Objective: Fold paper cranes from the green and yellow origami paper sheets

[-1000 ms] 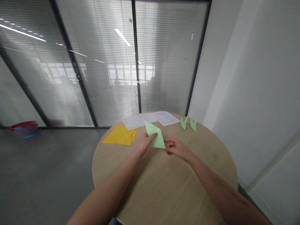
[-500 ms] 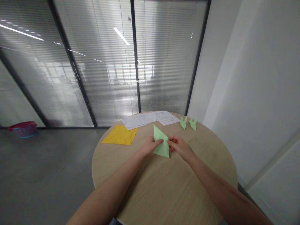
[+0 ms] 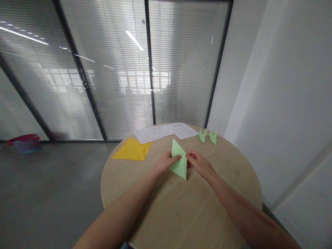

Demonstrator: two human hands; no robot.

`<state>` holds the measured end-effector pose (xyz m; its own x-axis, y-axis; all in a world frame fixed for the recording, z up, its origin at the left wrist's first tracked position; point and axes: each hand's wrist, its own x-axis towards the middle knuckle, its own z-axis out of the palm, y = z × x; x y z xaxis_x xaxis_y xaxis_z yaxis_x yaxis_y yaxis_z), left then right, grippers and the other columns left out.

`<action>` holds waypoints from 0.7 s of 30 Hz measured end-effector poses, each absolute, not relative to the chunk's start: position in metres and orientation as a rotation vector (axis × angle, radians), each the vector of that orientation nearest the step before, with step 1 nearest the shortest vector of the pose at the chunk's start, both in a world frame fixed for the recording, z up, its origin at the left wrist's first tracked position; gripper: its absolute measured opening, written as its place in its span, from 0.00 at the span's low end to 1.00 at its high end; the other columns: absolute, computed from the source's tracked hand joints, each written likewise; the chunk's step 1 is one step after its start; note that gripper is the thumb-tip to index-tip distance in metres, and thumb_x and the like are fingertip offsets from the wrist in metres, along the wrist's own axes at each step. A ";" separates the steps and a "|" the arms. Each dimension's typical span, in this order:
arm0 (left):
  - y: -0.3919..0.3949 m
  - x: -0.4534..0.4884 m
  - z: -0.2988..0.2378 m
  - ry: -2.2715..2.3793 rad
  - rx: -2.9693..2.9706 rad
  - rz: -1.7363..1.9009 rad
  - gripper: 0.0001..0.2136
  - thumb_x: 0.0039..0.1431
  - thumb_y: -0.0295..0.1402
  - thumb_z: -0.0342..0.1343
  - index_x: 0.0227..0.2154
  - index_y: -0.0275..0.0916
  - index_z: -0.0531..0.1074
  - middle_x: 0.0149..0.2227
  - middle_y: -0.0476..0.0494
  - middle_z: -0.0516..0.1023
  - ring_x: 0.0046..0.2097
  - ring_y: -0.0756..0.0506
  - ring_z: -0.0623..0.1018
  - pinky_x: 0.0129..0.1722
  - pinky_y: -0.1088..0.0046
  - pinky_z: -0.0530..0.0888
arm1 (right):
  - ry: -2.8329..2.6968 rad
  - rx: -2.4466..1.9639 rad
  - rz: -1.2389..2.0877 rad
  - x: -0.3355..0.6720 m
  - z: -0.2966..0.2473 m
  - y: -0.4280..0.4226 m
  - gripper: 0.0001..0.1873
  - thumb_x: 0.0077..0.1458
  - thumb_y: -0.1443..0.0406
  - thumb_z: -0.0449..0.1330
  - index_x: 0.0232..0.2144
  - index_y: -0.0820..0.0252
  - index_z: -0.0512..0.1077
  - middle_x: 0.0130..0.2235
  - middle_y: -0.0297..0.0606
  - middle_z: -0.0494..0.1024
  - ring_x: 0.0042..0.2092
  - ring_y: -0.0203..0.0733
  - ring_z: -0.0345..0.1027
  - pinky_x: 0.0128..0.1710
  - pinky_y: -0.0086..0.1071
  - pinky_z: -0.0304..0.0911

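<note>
Between my two hands is a folded sheet of light green paper (image 3: 178,166), raised over the round table, with one point up and another down. My left hand (image 3: 165,161) grips its left side, thumb lying across the front face and the fingers hidden behind. At the right edge my right hand (image 3: 197,160) pinches the paper between thumb and fingers. Two small green origami cranes, a left one (image 3: 202,136) and a right one (image 3: 213,137), stand farther back on the table, beyond my right hand.
On the wooden table (image 3: 181,214), a yellow paper packet (image 3: 132,150) lies at the left. White sheets (image 3: 155,132), one with printed marks, lie along the far edge. A red and blue basket (image 3: 26,143) sits on the floor far left. Glass partitions with blinds (image 3: 181,69) stand behind.
The green paper has turned slightly: its top point has shifted right and its lower point has dropped a little. Both hands keep their hold in nearly the same place.
</note>
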<state>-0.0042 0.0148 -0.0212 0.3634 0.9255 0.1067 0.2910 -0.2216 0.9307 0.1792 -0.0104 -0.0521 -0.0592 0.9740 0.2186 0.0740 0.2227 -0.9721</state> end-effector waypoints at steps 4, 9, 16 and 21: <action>0.022 -0.005 -0.024 1.027 1.720 0.940 0.13 0.52 0.41 0.57 0.32 0.37 0.78 0.34 0.43 0.81 0.33 0.44 0.77 0.31 0.73 0.70 | -1.410 -1.116 1.008 0.179 -0.052 -0.009 0.15 0.52 0.52 0.59 0.28 0.58 0.66 0.21 0.30 0.70 0.23 0.35 0.66 0.24 0.28 0.63; 0.023 -0.006 -0.023 0.976 1.709 0.948 0.15 0.54 0.44 0.53 0.30 0.37 0.77 0.29 0.45 0.79 0.29 0.46 0.75 0.28 0.74 0.67 | -1.397 -1.112 1.158 0.177 -0.052 -0.012 0.20 0.50 0.50 0.61 0.35 0.60 0.69 0.27 0.34 0.75 0.25 0.36 0.69 0.25 0.29 0.65; 0.020 -0.005 -0.025 1.003 1.811 0.881 0.18 0.56 0.46 0.51 0.25 0.38 0.75 0.24 0.47 0.75 0.25 0.47 0.71 0.24 0.74 0.63 | -1.421 -1.062 1.220 0.177 -0.055 -0.012 0.21 0.48 0.51 0.64 0.35 0.63 0.73 0.31 0.40 0.78 0.28 0.38 0.71 0.28 0.31 0.68; 0.024 -0.008 -0.026 0.990 1.819 0.856 0.18 0.55 0.46 0.53 0.29 0.35 0.76 0.27 0.46 0.76 0.27 0.48 0.71 0.26 0.75 0.65 | -1.460 -1.058 1.228 0.178 -0.055 -0.012 0.23 0.48 0.50 0.64 0.36 0.65 0.74 0.33 0.42 0.79 0.30 0.38 0.71 0.28 0.30 0.66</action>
